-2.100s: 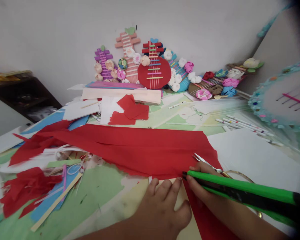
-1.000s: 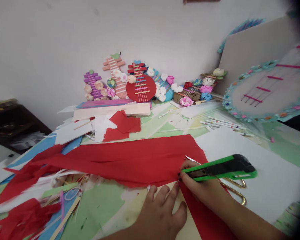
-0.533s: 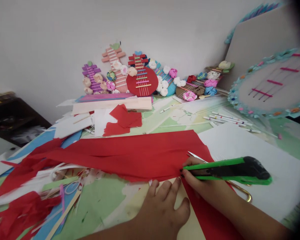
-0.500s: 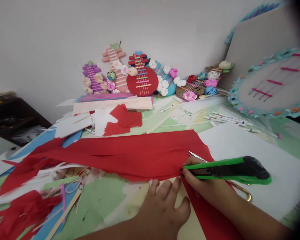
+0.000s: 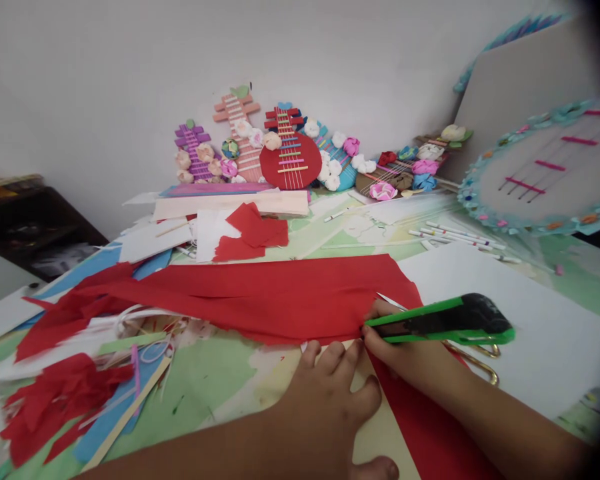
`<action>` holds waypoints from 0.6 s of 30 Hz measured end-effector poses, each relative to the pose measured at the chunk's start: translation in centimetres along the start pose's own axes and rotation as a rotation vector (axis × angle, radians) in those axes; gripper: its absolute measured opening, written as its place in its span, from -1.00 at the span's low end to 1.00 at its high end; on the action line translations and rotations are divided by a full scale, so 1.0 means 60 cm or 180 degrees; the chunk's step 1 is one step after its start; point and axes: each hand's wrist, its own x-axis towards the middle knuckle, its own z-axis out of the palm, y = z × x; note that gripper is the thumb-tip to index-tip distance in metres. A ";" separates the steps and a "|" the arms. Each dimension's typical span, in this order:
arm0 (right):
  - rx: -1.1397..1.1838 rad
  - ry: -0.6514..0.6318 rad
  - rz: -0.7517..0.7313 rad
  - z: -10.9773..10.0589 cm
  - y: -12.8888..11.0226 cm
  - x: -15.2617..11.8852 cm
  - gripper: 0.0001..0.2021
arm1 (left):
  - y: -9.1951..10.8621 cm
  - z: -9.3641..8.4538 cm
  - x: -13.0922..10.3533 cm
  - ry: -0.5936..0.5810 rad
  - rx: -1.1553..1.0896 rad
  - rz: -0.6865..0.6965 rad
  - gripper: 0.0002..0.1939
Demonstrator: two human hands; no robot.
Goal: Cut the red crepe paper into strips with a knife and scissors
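Gripped in my right hand is a green and black utility knife, its front end down at the lower edge of the red crepe paper. My left hand lies flat with fingers spread on a cream-coloured board, its fingertips close to that paper edge. A strip of the red paper runs along the board's right side toward me. Behind the right hand, a pair of scissors with gold handles lies partly hidden, its blade tip showing above the knuckles.
Paper lute-like crafts with paper flowers lean against the wall. White pens and a large white sheet are on the right. Red scraps and thin strips lie at left, near a dark shelf.
The knife's rear end has swung left and up slightly, while its tip stays near the paper edge. The left thumb has come further into view. The whole view has shifted a little.
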 end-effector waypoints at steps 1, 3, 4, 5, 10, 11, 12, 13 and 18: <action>-0.0007 0.0040 -0.0034 0.001 0.001 0.000 -0.91 | 0.001 -0.006 0.001 -0.0095 -0.0041 -0.0033 -0.31; 0.0064 0.0141 -0.0039 0.002 0.004 0.000 -0.92 | 0.001 -0.012 0.002 -0.0261 -0.0062 -0.0065 -0.32; 0.0119 0.0213 -0.0011 0.002 0.005 -0.001 -0.93 | 0.001 -0.013 0.002 -0.0301 -0.0049 -0.0051 -0.31; 0.0176 0.0283 0.0026 0.002 0.005 -0.001 -0.93 | 0.001 -0.012 0.001 -0.0287 -0.0023 -0.0029 -0.31; 0.0371 0.0125 0.0156 -0.002 0.000 0.000 -0.90 | -0.001 0.008 -0.004 0.0225 0.0235 -0.0022 -0.38; 0.0375 0.0105 0.0145 -0.003 -0.001 0.001 -0.90 | -0.002 0.011 -0.005 0.0270 0.0304 -0.0021 -0.40; 0.0357 0.0117 0.0128 -0.003 -0.001 0.002 -0.90 | -0.003 0.013 -0.005 0.0300 0.0369 0.0016 -0.41; 0.0323 0.0145 0.0108 -0.003 -0.001 0.003 -0.90 | -0.004 0.015 -0.006 0.0324 0.0429 0.0075 -0.42; 0.0206 0.0210 0.0013 -0.002 0.004 0.003 -0.91 | -0.013 0.026 -0.006 0.0498 0.0655 0.0235 -0.43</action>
